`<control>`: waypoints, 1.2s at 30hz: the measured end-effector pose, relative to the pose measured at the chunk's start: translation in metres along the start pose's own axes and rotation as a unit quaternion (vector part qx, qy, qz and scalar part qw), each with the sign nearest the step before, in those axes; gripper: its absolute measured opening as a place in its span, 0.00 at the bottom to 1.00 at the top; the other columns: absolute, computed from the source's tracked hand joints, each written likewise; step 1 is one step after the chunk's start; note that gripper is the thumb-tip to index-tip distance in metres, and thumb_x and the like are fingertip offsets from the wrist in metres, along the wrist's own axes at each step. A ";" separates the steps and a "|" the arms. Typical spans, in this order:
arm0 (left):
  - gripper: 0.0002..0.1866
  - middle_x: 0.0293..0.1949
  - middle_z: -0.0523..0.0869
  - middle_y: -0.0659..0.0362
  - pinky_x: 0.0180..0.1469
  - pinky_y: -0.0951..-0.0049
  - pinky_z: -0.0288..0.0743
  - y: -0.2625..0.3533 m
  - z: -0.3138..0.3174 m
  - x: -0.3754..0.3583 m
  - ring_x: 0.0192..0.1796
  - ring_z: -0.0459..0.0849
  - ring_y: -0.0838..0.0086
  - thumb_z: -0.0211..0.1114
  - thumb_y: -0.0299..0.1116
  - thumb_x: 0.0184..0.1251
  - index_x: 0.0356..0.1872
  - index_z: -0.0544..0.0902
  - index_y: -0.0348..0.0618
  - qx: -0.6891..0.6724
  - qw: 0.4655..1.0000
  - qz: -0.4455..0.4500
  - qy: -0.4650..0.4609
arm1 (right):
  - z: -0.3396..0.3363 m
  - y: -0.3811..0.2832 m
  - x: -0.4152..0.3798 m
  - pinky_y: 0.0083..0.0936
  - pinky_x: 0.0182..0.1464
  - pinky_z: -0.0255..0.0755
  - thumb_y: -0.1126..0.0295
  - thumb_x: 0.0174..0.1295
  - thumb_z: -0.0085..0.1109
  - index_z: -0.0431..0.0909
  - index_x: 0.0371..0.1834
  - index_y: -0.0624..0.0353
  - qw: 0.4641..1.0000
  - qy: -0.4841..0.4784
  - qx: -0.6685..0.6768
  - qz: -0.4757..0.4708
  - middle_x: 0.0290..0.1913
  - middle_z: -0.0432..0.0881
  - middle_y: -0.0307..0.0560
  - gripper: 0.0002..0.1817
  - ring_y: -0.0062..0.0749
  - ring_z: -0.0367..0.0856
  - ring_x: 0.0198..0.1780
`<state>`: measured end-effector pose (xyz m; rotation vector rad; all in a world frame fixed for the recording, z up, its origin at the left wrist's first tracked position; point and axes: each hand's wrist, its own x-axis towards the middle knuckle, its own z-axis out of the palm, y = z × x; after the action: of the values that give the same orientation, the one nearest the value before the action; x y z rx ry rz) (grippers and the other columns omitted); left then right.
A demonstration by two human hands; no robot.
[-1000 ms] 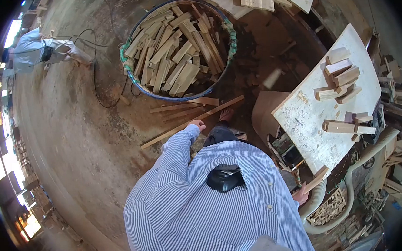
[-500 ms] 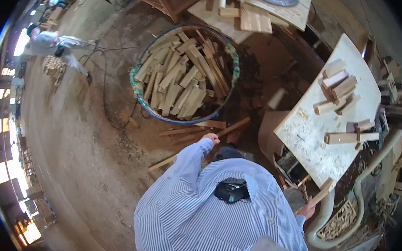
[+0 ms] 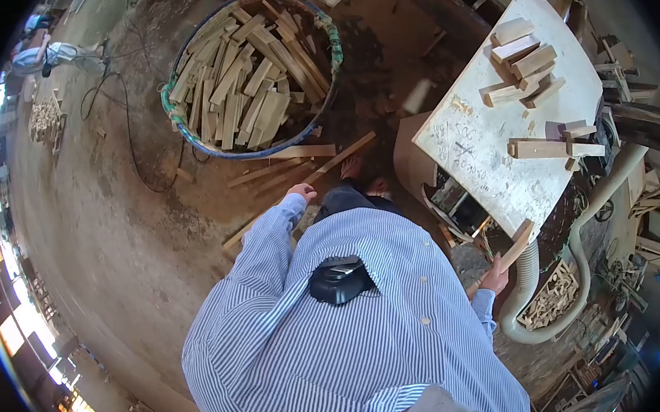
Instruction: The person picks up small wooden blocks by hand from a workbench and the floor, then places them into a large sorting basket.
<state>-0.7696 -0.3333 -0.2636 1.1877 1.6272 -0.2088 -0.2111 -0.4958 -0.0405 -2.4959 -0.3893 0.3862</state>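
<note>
While the right hand (image 3: 494, 279) grips one wooden strip (image 3: 517, 245), I cannot tell the left hand's (image 3: 303, 192) grip.

The left hand (image 3: 302, 192) is small and covers part of a long strip (image 3: 342, 155) on the floor; whether they touch is unclear. The right hand (image 3: 494, 277) hides part of its curved wooden piece (image 3: 518, 245). Handwriting on the pale tabletop (image 3: 512, 189) is too small to read. Lower sticks in the round basket (image 3: 254, 154) lie hidden. A distant person (image 3: 59, 54) is blurred.
</note>
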 end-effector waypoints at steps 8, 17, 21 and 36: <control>0.23 0.50 0.88 0.51 0.59 0.64 0.78 -0.030 0.046 -0.034 0.53 0.86 0.59 0.68 0.48 0.62 0.51 0.86 0.42 -0.028 1.000 0.004 -0.002 | 0.000 0.012 0.005 0.23 0.20 0.69 0.51 0.62 0.68 0.79 0.36 0.66 0.995 -0.062 0.077 0.029 0.20 0.74 0.41 0.23 0.24 0.73 0.18; 0.22 0.47 0.89 0.51 0.53 0.66 0.80 -0.022 0.062 -0.048 0.48 0.87 0.61 0.70 0.45 0.61 0.50 0.86 0.42 -0.018 0.999 0.036 0.031 | -0.003 0.012 0.004 0.21 0.20 0.69 0.58 0.64 0.67 0.78 0.44 0.68 0.985 -0.100 0.140 -0.005 0.22 0.76 0.41 0.21 0.22 0.72 0.18; 0.22 0.51 0.88 0.52 0.58 0.63 0.78 -0.022 0.068 -0.044 0.54 0.86 0.58 0.67 0.46 0.65 0.55 0.84 0.44 -0.011 1.000 -0.010 0.018 | -0.002 0.016 0.007 0.21 0.20 0.68 0.57 0.65 0.66 0.76 0.43 0.67 0.982 -0.105 0.158 0.014 0.20 0.74 0.41 0.21 0.23 0.73 0.18; 0.21 0.51 0.88 0.52 0.58 0.64 0.78 -0.035 0.106 -0.090 0.53 0.86 0.59 0.69 0.46 0.63 0.52 0.86 0.46 -0.055 0.996 -0.050 0.040 | -0.003 0.015 0.005 0.20 0.20 0.70 0.55 0.65 0.67 0.76 0.46 0.66 0.976 -0.124 0.176 0.031 0.22 0.75 0.43 0.22 0.24 0.74 0.20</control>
<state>-0.7345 -0.4717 -0.2503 1.0435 1.7474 -0.1345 -0.2021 -0.5073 -0.0476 -2.1221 -0.3107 0.7302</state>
